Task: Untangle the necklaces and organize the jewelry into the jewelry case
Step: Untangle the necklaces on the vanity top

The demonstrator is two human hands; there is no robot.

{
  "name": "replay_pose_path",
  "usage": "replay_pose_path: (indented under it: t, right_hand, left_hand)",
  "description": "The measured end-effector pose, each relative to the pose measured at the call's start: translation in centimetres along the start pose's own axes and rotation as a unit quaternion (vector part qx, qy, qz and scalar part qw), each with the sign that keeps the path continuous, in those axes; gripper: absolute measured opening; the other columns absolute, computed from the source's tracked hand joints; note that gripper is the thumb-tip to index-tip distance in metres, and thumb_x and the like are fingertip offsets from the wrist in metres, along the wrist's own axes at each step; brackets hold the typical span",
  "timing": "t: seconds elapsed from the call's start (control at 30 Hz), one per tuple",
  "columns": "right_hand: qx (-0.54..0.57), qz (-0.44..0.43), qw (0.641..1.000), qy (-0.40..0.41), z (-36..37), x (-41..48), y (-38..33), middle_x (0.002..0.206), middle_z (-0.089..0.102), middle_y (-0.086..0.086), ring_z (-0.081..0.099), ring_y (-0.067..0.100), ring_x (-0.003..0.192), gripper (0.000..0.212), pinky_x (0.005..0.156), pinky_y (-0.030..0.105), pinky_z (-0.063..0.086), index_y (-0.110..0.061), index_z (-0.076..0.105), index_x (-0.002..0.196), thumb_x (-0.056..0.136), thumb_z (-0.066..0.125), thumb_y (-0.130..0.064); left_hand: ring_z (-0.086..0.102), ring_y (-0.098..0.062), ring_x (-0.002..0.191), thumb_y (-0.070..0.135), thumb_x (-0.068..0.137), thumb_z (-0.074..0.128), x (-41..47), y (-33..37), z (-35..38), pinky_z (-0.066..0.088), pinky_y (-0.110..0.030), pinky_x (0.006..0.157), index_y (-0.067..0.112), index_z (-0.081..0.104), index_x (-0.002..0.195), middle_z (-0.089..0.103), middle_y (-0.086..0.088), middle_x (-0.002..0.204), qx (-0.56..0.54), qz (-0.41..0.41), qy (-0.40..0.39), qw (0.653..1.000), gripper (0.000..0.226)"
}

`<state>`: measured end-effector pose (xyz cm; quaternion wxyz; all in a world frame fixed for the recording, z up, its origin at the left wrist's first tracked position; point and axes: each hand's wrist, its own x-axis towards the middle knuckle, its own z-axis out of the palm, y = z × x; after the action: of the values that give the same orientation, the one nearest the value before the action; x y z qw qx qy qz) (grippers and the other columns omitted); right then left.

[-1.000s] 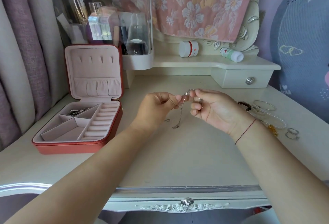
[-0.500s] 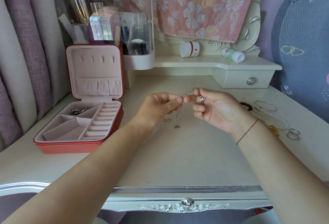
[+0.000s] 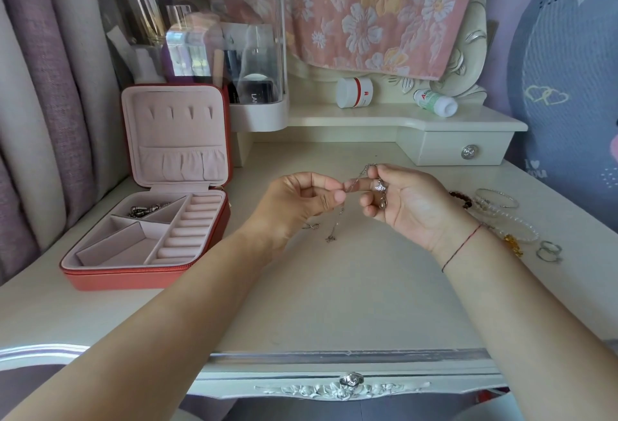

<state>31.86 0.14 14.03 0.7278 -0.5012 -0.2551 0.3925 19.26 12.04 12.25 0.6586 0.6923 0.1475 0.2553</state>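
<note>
Above the middle of the dressing table, my left hand [image 3: 294, 201] and my right hand [image 3: 406, 203] both pinch a thin silver necklace chain [image 3: 336, 225]. Its loose end hangs down to the tabletop with a small pendant. Another silver pendant lies against my right fingers. The red jewelry case [image 3: 147, 273] stands open at the left, lid upright, with a silver piece [image 3: 143, 210] in its back compartment. At the right lie a dark bead bracelet [image 3: 463, 198], silver bangles [image 3: 496, 198], a pearl bracelet [image 3: 516, 225], an amber piece [image 3: 513, 245] and two silver rings [image 3: 548, 251].
A clear cosmetics organizer [image 3: 200, 49] stands behind the case. On the rear shelf are a white jar [image 3: 354, 93] and a tipped bottle [image 3: 434, 103]. A small drawer [image 3: 465, 152] sits under the shelf. Curtains hang at the left. The table's front edge [image 3: 334, 357] is near me.
My hands have drawn slightly apart along the chain and the dangling end has shifted a little. The jewelry on the table has not moved.
</note>
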Motion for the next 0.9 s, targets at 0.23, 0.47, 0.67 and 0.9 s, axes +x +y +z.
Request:
replay_pose_path:
  t: [0.23, 0.47, 0.67, 0.9]
  right_hand:
    - [-0.010, 0.004, 1.000, 0.013, 0.04, -0.10, -0.08, 0.077, 0.064, 0.018, 0.054, 0.018, 0.044, 0.026, 0.041, 0.021, 0.042, -0.012, 0.048, 0.081, 0.102, 0.033, -0.013]
    - [0.002, 0.034, 0.999, 0.024, -0.16, -0.06, -0.21, 0.065, 0.065, 0.011, 0.051, 0.015, 0.043, 0.026, 0.041, 0.017, 0.038, -0.014, 0.048, 0.081, 0.102, 0.033, -0.015]
    - [0.003, 0.011, 1.000, -0.004, -0.36, 0.17, -0.17, 0.064, 0.048, 0.004, 0.040, 0.012, 0.044, 0.027, 0.040, 0.018, 0.032, -0.012, 0.051, 0.078, 0.101, 0.034, -0.014]
    - [0.017, 0.033, 0.999, -0.013, -0.46, 0.31, -0.01, 0.069, 0.048, 0.003, 0.040, 0.012, 0.051, 0.026, 0.044, 0.019, 0.034, -0.014, 0.049, 0.075, 0.099, 0.039, -0.018]
  left_hand:
    - [0.062, -0.007, 0.065, 0.023, 0.063, 0.075, 0.00, 0.03, 0.06, 0.051, -0.017, 0.072, 0.013, 0.064, 0.081, 0.067, 0.004, 0.067, -0.008, 0.010, -0.014, 1.000, 0.023]
    - [0.060, -0.003, 0.070, 0.007, 0.088, 0.066, 0.19, -0.06, -0.19, 0.045, -0.014, 0.070, 0.014, 0.067, 0.100, 0.064, 0.007, 0.072, -0.003, -0.001, -0.017, 1.000, 0.013]
    - [0.053, -0.011, 0.080, 0.015, 0.089, 0.067, 0.00, -0.08, 0.17, 0.042, -0.020, 0.074, 0.018, 0.073, 0.097, 0.066, 0.006, 0.077, 0.033, -0.032, -0.033, 0.998, 0.011]
    - [0.051, -0.010, 0.070, 0.020, 0.087, 0.067, 0.16, 0.05, 0.11, 0.040, -0.023, 0.073, 0.016, 0.069, 0.084, 0.060, 0.007, 0.067, -0.001, -0.032, -0.029, 0.999, 0.005]
